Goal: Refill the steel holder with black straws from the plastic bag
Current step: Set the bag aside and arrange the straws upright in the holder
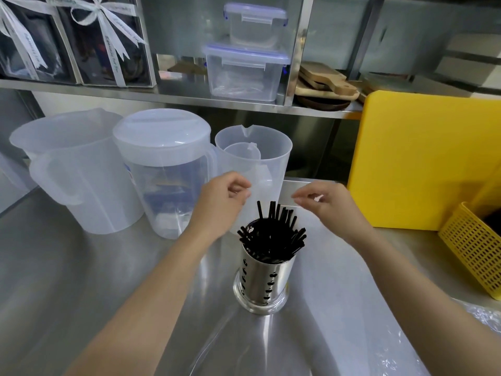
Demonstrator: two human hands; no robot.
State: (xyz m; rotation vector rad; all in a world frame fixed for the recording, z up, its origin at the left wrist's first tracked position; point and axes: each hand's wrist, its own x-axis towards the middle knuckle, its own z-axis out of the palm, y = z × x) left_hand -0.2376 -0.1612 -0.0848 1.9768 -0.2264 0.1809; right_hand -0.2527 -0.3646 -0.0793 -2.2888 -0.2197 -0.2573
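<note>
**Straws Standing in Steel Holder, Clear Bag Pinched Above**

Stood near the middle of the steel counter (81, 267): perforated steel holder (264, 278), crammed with black straws (273, 232) fanning above its rim. Stretched over the straws, barely visible: clear plastic bag (273, 194), drawn between two hands. Left hand (219, 202) curled, thumb and fingertips pinched on the film's left edge. Right hand (330, 204) likewise nipped on the right edge, other fingers loosely bent. Behind, three translucent pitchers (162, 172); to the right, yellow cutting board (423, 164) and yellow basket (471, 256).
</note>
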